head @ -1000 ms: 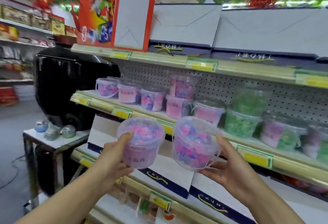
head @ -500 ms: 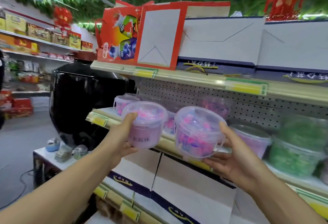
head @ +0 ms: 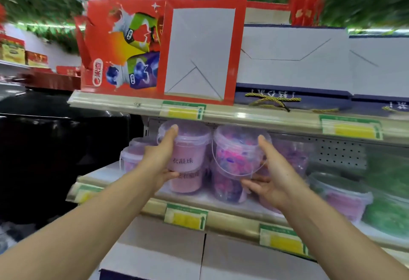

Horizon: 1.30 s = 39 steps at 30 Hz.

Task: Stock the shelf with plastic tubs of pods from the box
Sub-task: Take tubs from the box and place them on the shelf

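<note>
My left hand [head: 159, 161] grips a clear plastic tub of pink pods [head: 188, 146], thumb on its lid rim. My right hand [head: 271, 177] holds a second clear tub of pink and purple pods [head: 238, 149] from below and the side. Both tubs are held over the middle shelf [head: 223, 215], each directly above a tub that stands there: a pink one [head: 187, 182] under the left, a purple one [head: 228, 187] under the right. Whether they touch the lower tubs cannot be told. The box they came from is out of view.
More pink tubs [head: 132, 157] stand at the shelf's left, another pink tub [head: 345, 197] and green tubs [head: 387, 211] at the right. The upper shelf [head: 243, 114] sits close above the held tubs. A large black appliance [head: 55, 146] is left of the shelving.
Both hands have carried the tubs up and forward, from in front of the shelf edge to above the tubs standing on the middle shelf. The view has moved closer.
</note>
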Tool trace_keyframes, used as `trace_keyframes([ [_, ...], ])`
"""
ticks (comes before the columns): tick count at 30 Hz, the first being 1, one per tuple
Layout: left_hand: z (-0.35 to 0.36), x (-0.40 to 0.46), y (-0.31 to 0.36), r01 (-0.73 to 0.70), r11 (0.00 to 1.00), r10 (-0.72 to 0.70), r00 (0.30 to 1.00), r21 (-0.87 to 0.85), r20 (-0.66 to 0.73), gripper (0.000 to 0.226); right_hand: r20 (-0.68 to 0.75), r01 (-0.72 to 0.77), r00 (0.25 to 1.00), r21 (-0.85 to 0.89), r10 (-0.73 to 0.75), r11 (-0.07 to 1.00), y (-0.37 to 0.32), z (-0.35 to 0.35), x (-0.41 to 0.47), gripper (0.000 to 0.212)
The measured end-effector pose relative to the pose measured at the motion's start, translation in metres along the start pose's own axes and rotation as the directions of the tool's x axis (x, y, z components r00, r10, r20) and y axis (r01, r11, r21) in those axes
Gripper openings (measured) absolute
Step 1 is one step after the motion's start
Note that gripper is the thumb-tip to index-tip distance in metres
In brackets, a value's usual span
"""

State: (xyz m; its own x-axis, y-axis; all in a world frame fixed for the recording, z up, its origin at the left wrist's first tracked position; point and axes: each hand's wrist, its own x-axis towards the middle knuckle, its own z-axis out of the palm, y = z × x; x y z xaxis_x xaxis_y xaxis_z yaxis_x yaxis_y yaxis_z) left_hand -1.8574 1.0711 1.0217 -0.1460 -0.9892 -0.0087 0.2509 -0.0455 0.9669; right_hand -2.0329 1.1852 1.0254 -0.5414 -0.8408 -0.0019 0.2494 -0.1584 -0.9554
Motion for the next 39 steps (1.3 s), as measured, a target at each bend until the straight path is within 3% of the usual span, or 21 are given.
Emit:
trace_keyframes([
  [4,0.001,0.016,-0.007,-0.019,0.999,0.017,0.997,0.025,0.082,0.095,-0.016,-0.018,1.0,-0.039,0.018,0.999,0.003,0.006,0.01,0.06],
  [6,-0.004,0.02,-0.014,-0.13,0.985,0.117,0.986,0.11,0.115,0.075,-0.002,0.002,1.0,-0.075,-0.002,0.997,0.006,0.004,0.013,0.062],
  [8,-0.01,0.028,-0.019,-0.252,0.943,0.231,0.966,0.218,0.117,0.044,-0.015,0.04,0.999,-0.231,-0.044,0.972,0.012,0.002,0.013,0.066],
  [10,-0.016,0.037,-0.021,-0.329,0.843,0.316,0.943,0.427,0.102,0.047,-0.059,0.149,0.975,-0.538,-0.213,0.83,0.018,0.002,0.011,0.055],
  [13,-0.018,0.04,-0.021,-0.39,0.614,0.476,0.876,0.686,0.072,0.054,-0.063,0.192,0.838,-0.896,-0.542,0.401,0.025,0.002,0.009,0.04],
  [16,-0.015,0.035,-0.023,-0.495,0.406,0.651,0.747,0.768,0.137,0.04,-0.021,0.275,0.703,-0.914,-0.711,0.299,0.028,0.01,0.007,0.045],
  [19,-0.012,0.032,-0.026,-0.499,0.288,0.69,0.7,0.817,0.184,0.041,-0.019,0.331,0.676,-0.885,-0.737,0.327,0.032,0.018,0.015,0.044],
  [23,-0.01,0.029,-0.029,-0.505,0.211,0.673,0.696,0.837,0.25,0.05,-0.048,0.31,0.684,-0.884,-0.728,0.349,0.033,0.023,0.024,0.056],
  [26,-0.012,0.027,-0.033,-0.513,0.148,0.667,0.683,0.846,0.298,0.062,0.026,0.171,0.71,-0.976,-0.704,0.137,0.037,0.019,0.022,0.064],
  [28,-0.014,0.025,-0.036,-0.513,0.109,0.663,0.676,0.851,0.323,0.07,0.109,0.133,0.651,-0.991,-0.751,-0.029,0.041,0.018,0.018,0.074],
  [30,-0.015,0.023,-0.038,-0.517,0.093,0.649,0.68,0.851,0.342,0.075,0.174,0.145,0.668,-0.984,-0.724,-0.102,0.044,0.019,0.017,0.083],
  [34,-0.018,0.019,-0.042,-0.52,0.069,0.62,0.691,0.851,0.372,0.081,0.22,0.192,0.738,-0.975,-0.638,-0.114,0.045,0.017,0.015,0.088],
  [36,-0.017,0.012,-0.045,-0.537,0.037,0.64,0.66,0.843,0.393,0.081,0.28,0.261,0.737,-0.957,-0.615,-0.123,0.046,0.014,0.006,0.087],
  [39,-0.008,-0.006,-0.053,-0.613,-0.016,0.669,0.58,0.79,0.464,0.077,0.407,0.342,0.689,-0.912,-0.599,-0.225,0.056,-0.003,-0.009,0.083],
])
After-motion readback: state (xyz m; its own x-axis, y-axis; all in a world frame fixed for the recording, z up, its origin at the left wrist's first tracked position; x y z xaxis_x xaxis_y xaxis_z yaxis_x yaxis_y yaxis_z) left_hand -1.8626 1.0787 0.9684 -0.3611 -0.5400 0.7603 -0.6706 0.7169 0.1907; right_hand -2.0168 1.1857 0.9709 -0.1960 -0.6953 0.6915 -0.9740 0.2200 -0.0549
